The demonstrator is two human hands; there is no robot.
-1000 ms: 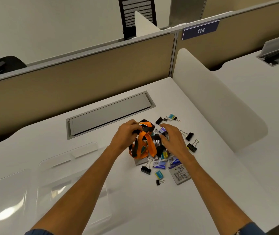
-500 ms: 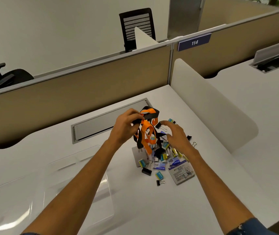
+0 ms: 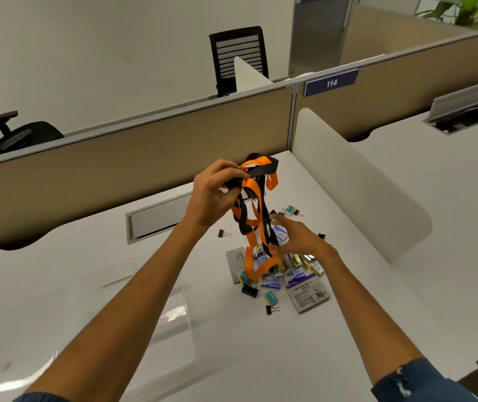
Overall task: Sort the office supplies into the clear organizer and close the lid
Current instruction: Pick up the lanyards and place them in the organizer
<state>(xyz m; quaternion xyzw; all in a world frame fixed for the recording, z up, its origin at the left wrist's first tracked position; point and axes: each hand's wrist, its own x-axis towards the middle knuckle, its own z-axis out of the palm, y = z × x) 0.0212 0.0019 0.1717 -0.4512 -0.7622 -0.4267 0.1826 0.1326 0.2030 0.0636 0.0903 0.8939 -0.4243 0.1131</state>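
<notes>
Now the left hand (image 3: 217, 195) is lifting the tangle of orange and black lanyards (image 3: 256, 210) well clear of the pile of supplies (image 3: 282, 268), where half a second ago the straps were only just rising off it and a second ago were lying among the clips. The left fingers are pinching shut on the top of the bundle, and the straps are hanging down from them, with the lowest orange loop still trailing into the pile. The right hand (image 3: 298, 237) is hovering just beside the hanging straps above the pile, fingers spread and gripping nothing that shows, seemingly steadying or freeing the tail end. That suggests the lanyards are being separated out as the first item to go into the clear organizer (image 3: 133, 311), which is lying open on the desk (image 3: 261, 358) to the left of the pile, with nothing visibly sitting in it yet.

Binder clips (image 3: 250, 291) and small staple boxes (image 3: 271, 297) are lying around the pile, one clip (image 3: 223, 233) apart at its far left. Whether anything is snagging on the trailing loop is hard to tell, since the right hand is covering part of the pile. Being transparent, the organizer is showing only faint edges and glare, so its compartments and lid are hard to make out, and its left part is running out of view.
</notes>
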